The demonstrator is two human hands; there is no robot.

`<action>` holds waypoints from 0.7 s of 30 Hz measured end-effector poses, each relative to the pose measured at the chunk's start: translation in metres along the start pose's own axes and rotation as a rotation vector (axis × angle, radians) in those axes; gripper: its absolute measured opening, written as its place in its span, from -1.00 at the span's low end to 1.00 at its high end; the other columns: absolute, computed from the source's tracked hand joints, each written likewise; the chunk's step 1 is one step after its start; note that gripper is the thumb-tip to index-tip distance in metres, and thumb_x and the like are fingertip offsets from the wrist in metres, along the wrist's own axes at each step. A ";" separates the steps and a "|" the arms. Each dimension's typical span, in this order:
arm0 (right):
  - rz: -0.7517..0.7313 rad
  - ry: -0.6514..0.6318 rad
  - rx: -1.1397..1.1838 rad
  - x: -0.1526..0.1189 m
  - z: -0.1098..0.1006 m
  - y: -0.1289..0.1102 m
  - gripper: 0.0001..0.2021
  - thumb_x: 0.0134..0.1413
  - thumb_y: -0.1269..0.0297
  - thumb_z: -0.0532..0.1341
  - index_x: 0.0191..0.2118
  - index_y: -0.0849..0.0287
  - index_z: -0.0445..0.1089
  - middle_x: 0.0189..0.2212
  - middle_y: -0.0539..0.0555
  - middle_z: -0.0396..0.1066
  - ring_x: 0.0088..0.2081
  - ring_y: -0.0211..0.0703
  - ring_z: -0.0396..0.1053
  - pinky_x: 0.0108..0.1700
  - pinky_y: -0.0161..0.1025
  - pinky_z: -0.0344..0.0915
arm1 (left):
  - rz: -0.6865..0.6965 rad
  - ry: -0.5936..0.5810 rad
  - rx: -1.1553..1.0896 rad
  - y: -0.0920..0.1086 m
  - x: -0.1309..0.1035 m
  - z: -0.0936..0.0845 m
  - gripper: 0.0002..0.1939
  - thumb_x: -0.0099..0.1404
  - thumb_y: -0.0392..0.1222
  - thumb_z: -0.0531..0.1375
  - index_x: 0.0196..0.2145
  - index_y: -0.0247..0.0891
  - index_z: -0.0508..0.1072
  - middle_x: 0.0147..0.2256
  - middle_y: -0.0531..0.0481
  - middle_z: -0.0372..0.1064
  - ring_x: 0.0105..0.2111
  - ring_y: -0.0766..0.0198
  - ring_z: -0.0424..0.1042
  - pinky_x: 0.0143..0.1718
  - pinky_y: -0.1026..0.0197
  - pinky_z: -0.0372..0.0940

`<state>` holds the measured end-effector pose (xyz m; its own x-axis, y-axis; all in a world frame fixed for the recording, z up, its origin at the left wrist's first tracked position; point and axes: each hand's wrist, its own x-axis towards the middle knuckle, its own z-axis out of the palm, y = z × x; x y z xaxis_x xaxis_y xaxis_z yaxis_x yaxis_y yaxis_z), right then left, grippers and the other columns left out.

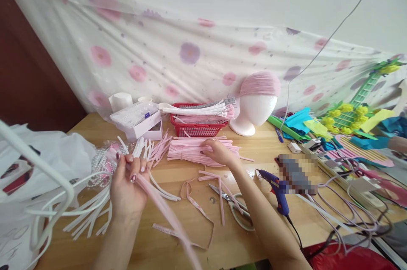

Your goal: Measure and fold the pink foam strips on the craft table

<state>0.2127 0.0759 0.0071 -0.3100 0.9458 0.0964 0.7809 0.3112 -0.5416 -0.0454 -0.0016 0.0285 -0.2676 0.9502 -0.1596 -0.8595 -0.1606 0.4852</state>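
My left hand [129, 183] is closed around a few long pink pipe cleaners [170, 215], which trail down toward the front edge, blurred by motion. My right hand [217, 152] reaches onto a thick bundle of pink pipe cleaners [184, 151] in the middle of the table, its fingers bent and pinching at the top strands. Just below that hand lie several cut pink pipe cleaners [221, 202], partly over a pair of scissors [240, 212]. A measuring tape [199, 208] curls between my forearms.
Behind the bundle stand a red basket [200, 130] of pipe cleaners and a white foam head [256, 111] with a pink cap [260, 84]. A blue glue gun [276, 191] and tangled cables [343, 215] are at right. White plastic bags [60, 155] lie left; another person's hand [399, 145] shows far right.
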 end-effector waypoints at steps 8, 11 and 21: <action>-0.032 0.159 -0.137 0.000 -0.006 -0.004 -0.92 0.25 0.47 0.21 -0.30 0.23 0.41 -0.29 0.11 0.50 -0.16 -0.07 0.43 -0.08 -0.12 0.31 | -0.117 -0.059 0.109 -0.014 0.003 -0.005 -0.71 0.02 -0.23 0.48 -0.48 -0.31 0.42 -0.71 0.29 0.00 -0.75 0.55 -0.08 -0.79 0.48 -0.03; -0.101 0.198 -0.121 -0.016 -0.009 -0.040 -0.90 0.29 0.48 0.14 -0.22 0.21 0.39 -0.29 0.12 0.51 -0.23 -0.11 0.43 -0.18 -0.23 0.24 | -0.118 -0.044 0.150 -0.028 -0.001 -0.002 -0.53 -0.20 -0.21 0.57 -0.33 -0.34 0.51 -0.63 0.27 0.16 -0.71 0.60 0.00 -0.77 0.53 -0.01; -0.151 -0.014 -0.135 -0.015 0.001 -0.063 -0.80 0.37 0.34 0.13 -0.21 0.23 0.50 -0.27 0.12 0.56 -0.24 -0.17 0.47 -0.16 -0.26 0.31 | -0.130 -0.065 0.078 -0.005 -0.005 -0.004 -0.39 -0.05 -0.11 0.51 -0.71 -0.22 0.08 -0.69 0.21 -0.01 -0.68 0.47 0.00 -0.73 0.38 0.08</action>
<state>0.1678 0.0424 0.0388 -0.4360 0.8864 0.1557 0.7905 0.4599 -0.4046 -0.0415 -0.0067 0.0229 -0.1253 0.9773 -0.1709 -0.8481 -0.0161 0.5296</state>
